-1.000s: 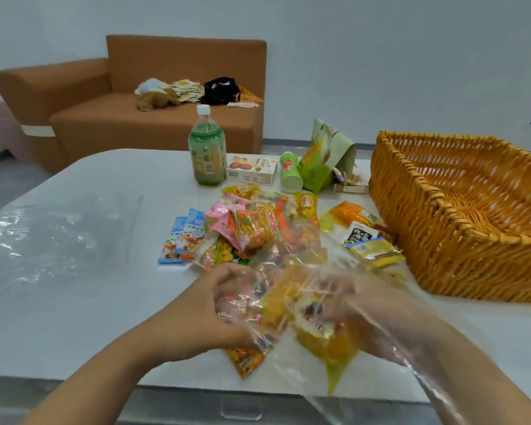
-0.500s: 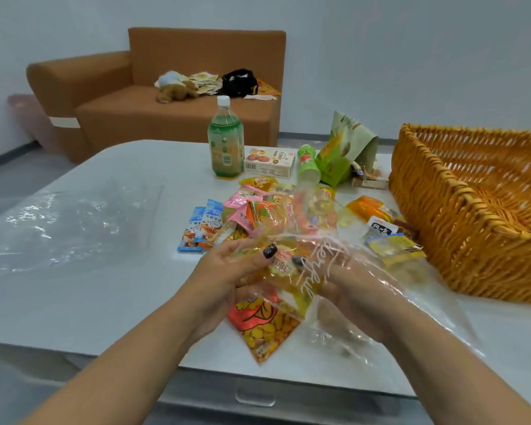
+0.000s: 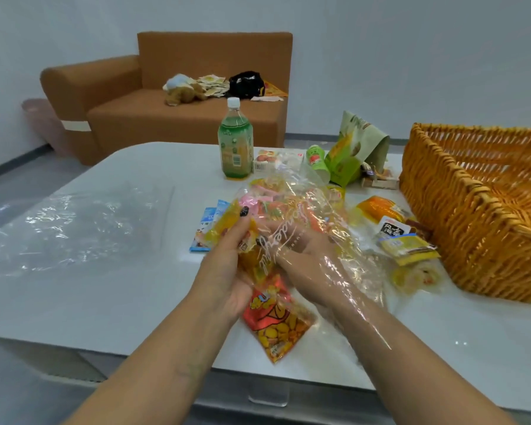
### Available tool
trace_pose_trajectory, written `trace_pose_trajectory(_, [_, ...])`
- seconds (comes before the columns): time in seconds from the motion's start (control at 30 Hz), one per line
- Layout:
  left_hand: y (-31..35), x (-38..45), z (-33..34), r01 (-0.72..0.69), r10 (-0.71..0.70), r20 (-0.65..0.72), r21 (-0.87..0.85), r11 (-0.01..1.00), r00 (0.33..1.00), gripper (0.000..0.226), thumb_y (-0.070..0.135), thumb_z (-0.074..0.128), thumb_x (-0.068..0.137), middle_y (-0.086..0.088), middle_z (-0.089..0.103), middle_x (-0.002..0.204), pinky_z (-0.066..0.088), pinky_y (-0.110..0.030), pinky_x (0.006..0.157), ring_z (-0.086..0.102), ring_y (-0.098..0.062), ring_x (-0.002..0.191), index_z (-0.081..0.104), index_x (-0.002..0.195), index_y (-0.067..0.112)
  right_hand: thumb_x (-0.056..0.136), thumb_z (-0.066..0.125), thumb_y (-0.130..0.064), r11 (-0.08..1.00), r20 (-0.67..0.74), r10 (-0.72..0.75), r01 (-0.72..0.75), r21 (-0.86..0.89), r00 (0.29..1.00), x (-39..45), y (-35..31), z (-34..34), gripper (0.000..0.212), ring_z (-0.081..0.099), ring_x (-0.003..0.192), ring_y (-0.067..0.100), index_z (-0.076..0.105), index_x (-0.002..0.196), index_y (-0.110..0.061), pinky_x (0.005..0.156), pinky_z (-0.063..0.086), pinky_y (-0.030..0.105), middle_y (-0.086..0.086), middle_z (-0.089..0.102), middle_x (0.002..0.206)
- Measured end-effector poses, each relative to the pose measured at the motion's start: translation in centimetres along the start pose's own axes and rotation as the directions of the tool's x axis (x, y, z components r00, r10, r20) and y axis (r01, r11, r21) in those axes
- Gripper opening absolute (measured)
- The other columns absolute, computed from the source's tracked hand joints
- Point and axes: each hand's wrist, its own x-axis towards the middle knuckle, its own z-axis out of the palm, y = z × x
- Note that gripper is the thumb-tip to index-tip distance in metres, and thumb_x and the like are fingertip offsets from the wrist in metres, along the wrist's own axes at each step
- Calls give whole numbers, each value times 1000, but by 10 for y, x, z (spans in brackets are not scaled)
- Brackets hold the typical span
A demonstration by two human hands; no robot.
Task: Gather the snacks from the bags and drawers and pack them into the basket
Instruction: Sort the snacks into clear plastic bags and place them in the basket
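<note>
Snack packets (image 3: 276,320), right hand (image 3: 307,259) veiled by clear bag (image 3: 344,240)

Basket (image 3: 460,210) far right: golden-orange wicker weave. Bottle (image 3: 235,148): green, white cap. Sofa (image 3: 172,118) far: brown. Near packet (image 3: 276,323): red-orange, yellow snack print. Clear bag (image 3: 334,216): white script lettering. Table (image 3: 105,286): glossy white. Standing pouch (image 3: 353,148): green, yellow.

Unreadable cursive script on clear bag (image 3: 292,210)

Snacks (image 3: 406,247), basket (image 3: 478,210) on table (image 3: 129,289)
</note>
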Motion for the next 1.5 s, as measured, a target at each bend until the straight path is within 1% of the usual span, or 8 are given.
trace_pose_trajectory(0.23, [28,33,-13,-174,159,-146,-101,980,977,23,22,59,96,1,72,67,61,-39,59,71,-14,64,71,77,18,85,62,7,1000,-232,6,-10,-19,973,21,-2,-53,29,66,75,9,63,81,-21,74,52,25,-4,66,79])
trace_pose_trajectory(0.43, [47,56,-42,-344,302,-268,-128,930,915,5,18,64,94,11,72,73,59,-27,62,69,-2,69,65,91,22,81,59,-2,774,-456,-228,-124,-620,860,78,61,-120,27,58,104,25,66,107,-9,91,42,32,9,65,107])
trace_pose_trajectory(0.73, [55,57,-49,-347,320,-250,-72,935,914,18,25,58,96,7,74,84,61,-34,74,70,-15,102,70,83,21,81,66,-21,434,-472,78,-456,-777,878,131,101,-171,64,42,126,39,41,139,-12,102,41,47,19,46,137])
trace_pose_trajectory(0.93, [52,51,-41,-299,285,-203,-45,953,937,15,28,54,98,3,75,75,53,-26,45,73,-14,70,65,89,21,80,70,-32,311,-565,153,-583,-751,811,128,95,-167,54,44,121,38,49,126,-14,95,35,42,15,55,125])
trace_pose_trajectory(1.2, [54,32,-30,-285,274,-134,-69,956,952,18,31,52,99,2,76,77,54,-26,44,74,-13,68,66,95,19,75,69,-8,372,-353,-450,-187,-909,820,88,64,-143,31,53,106,33,63,104,-14,94,27,43,6,62,96])
trace_pose_trajectory(1.27, [56,28,-30,-308,296,-152,-67,949,943,18,32,52,99,3,76,79,54,-25,46,74,-12,72,65,95,21,77,73,-11,556,-379,-487,-55,-829,786,66,44,-128,45,56,102,24,60,120,-14,91,35,38,2,62,103])
trace_pose_trajectory(1.37, [57,29,-35,-321,299,-208,-84,943,931,19,34,52,99,-1,73,105,58,-27,59,71,-15,98,64,96,21,85,69,-10,983,-500,-58,-39,-182,864,28,11,-92,46,64,92,18,52,124,-27,77,51,37,-3,65,100])
trace_pose_trajectory(1.5, [54,23,-38,-328,301,-220,-102,939,928,19,33,51,100,2,73,87,57,-26,57,70,-13,89,62,93,20,92,51,-12,742,-95,364,-226,631,927,-22,2,-71,25,69,90,33,59,113,-22,71,57,40,13,72,102])
